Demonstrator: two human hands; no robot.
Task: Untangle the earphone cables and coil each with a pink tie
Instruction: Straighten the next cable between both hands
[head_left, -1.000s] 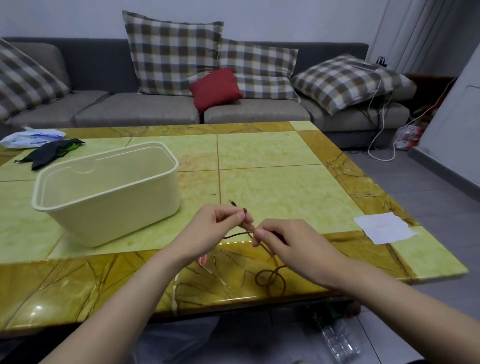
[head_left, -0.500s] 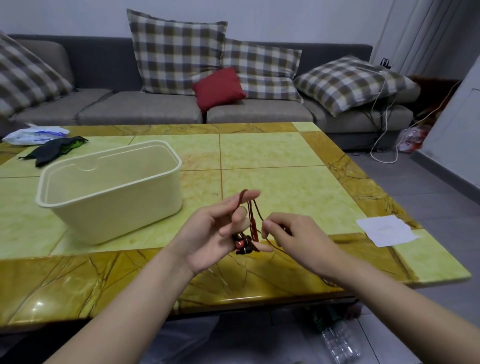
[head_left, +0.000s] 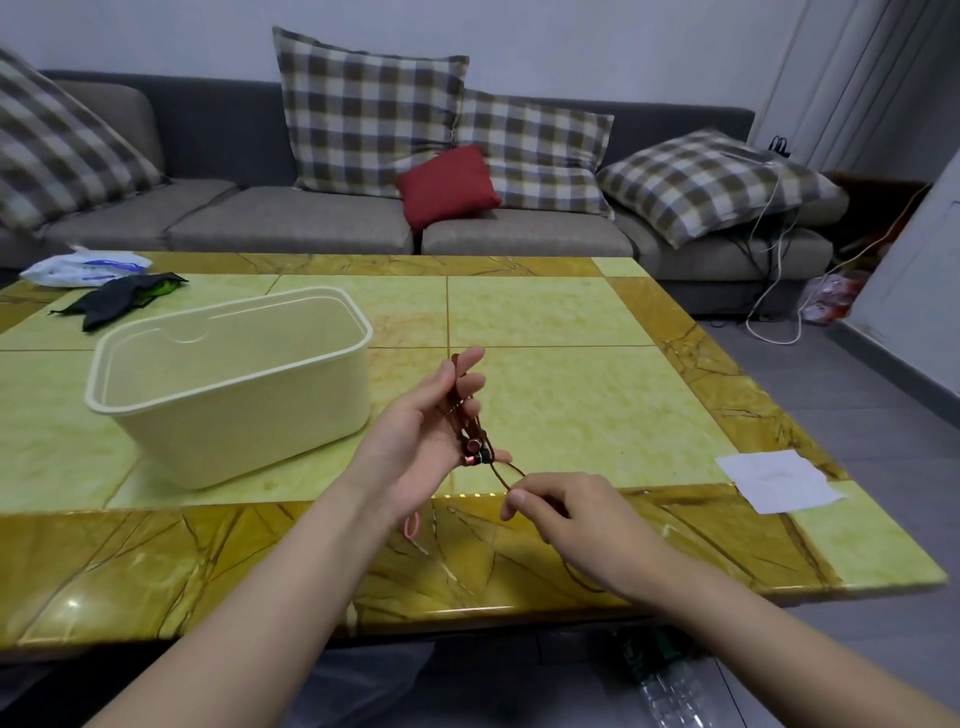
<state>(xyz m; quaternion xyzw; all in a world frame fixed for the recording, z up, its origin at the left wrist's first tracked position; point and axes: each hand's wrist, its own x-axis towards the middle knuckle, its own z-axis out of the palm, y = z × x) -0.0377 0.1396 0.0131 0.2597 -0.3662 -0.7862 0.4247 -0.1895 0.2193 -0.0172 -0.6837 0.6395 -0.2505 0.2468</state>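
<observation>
Can't really count the loops of the earphone cable (head_left: 467, 423) on the left hand (head_left: 415, 431); the strands bunch up between the fingers and it's all a bit soft there. The other stretch of it disappears into the right hand (head_left: 576, 519), whose fingertips curl under out of sight. The pink tie (head_left: 412, 526) on the table (head_left: 571, 312) peeks out beside the left wrist, and I can't tell if more of it runs underneath. Below the table's near edge there's a plastic bottle (head_left: 670, 691), blurry and chopped off by the bottom edge. The checked pillow (head_left: 57, 145) at far left is cut by the frame and smeared.
</observation>
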